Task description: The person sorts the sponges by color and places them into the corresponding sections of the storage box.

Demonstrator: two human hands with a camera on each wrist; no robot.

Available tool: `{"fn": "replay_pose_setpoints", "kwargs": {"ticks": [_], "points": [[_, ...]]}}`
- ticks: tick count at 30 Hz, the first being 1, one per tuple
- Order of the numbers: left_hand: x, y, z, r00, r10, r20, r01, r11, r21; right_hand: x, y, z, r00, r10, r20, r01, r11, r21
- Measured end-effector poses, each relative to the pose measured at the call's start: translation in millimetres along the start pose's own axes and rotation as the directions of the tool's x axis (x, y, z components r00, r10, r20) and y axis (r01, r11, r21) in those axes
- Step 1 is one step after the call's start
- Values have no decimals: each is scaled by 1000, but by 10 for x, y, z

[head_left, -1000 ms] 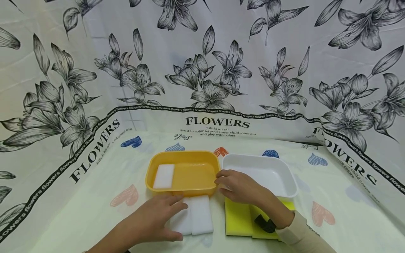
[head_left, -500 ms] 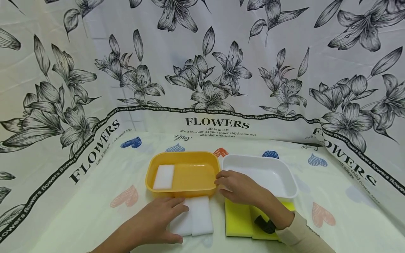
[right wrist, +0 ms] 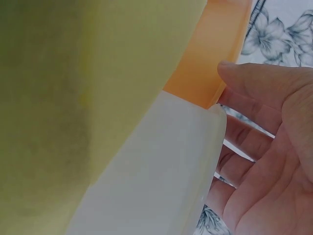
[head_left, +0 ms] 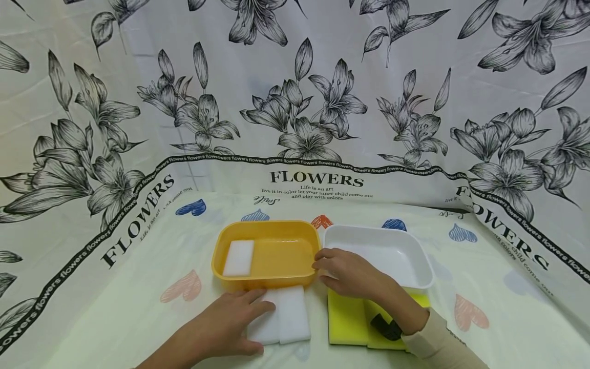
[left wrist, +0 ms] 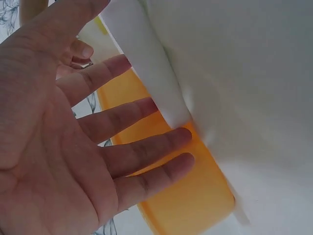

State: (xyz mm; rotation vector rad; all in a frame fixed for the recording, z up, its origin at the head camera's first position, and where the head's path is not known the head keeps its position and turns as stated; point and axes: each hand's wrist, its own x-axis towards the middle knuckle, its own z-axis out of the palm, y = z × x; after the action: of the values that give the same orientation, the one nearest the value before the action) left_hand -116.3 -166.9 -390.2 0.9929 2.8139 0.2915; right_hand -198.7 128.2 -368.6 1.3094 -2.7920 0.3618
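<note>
In the head view, my left hand (head_left: 226, 323) lies over the left one of two white sponges (head_left: 295, 315) side by side on the cloth. Its fingers are spread and loosely extended, also in the left wrist view, and fingertips are near the sponge's far edge. A yellow tray (head_left: 286, 256) stands just beyond, with one white sponge (head_left: 238, 258) at its left end. My right hand (head_left: 348, 271) holds that tray's right rim; in the right wrist view the thumb (right wrist: 239, 73) touches the rim, other fingers bent behind it. A white tray (head_left: 387, 251) adjoins on the right.
Yellow sponges (head_left: 348, 320) with dark undersides lie in front of the white tray, partly beneath my right forearm. A dark wrist strap (head_left: 386, 327) shows by the sleeve. A heart-printed cloth (head_left: 115, 307) covers the surface, and flower-printed curtains (head_left: 304, 128) enclose the back and sides.
My left hand has shifted very slightly, its fingers moving a little over the white sponge. The right hand, both trays and the sponges stay where they were.
</note>
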Motion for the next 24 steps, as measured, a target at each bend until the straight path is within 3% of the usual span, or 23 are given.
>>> {"fn": "replay_pose_setpoints", "kwargs": {"ticks": [10,24], "points": [[-2,-42,16,1000,-2,2,2,999,-36,0,5,2,1000,-2,-1,2,1000,-9],[-45,-94,14,999,0,-47,-5,994,-107,1,-3,-4,1000,-11,2,11,1000,-13]]}}
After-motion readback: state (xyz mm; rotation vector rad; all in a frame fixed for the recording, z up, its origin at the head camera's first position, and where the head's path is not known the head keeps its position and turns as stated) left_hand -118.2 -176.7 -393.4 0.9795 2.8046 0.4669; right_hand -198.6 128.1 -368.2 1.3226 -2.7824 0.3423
